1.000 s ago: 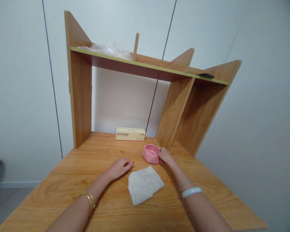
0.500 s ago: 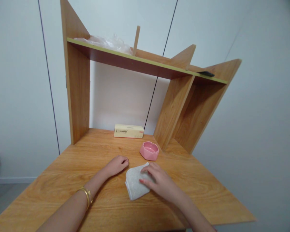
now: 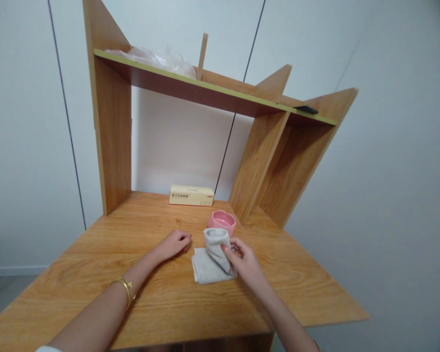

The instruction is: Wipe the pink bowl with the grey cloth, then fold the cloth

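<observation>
A folded grey cloth (image 3: 210,269) lies on the wooden desk, its upper layer raised and curled over. My right hand (image 3: 246,261) pinches the lifted part at its right side between thumb and fingers. To the left of the cloth, my left hand (image 3: 175,244) rests on the desk, fingers curled in and apart from the cloth; nothing shows in it. Just behind the raised cloth stands a pink faceted bowl (image 3: 222,220), its lower front partly covered by the cloth.
A cream printed box (image 3: 191,195) stands at the back of the desk (image 3: 161,308). A wooden shelf unit (image 3: 113,137) rises around it, holding a clear plastic bag (image 3: 161,59) and a dark flat object (image 3: 306,109) on top. A pale wall is behind.
My right hand has taken hold of the cloth and lifted its upper layer, which lay flat before. The left hand stays put on the desk. The view has shifted slightly.
</observation>
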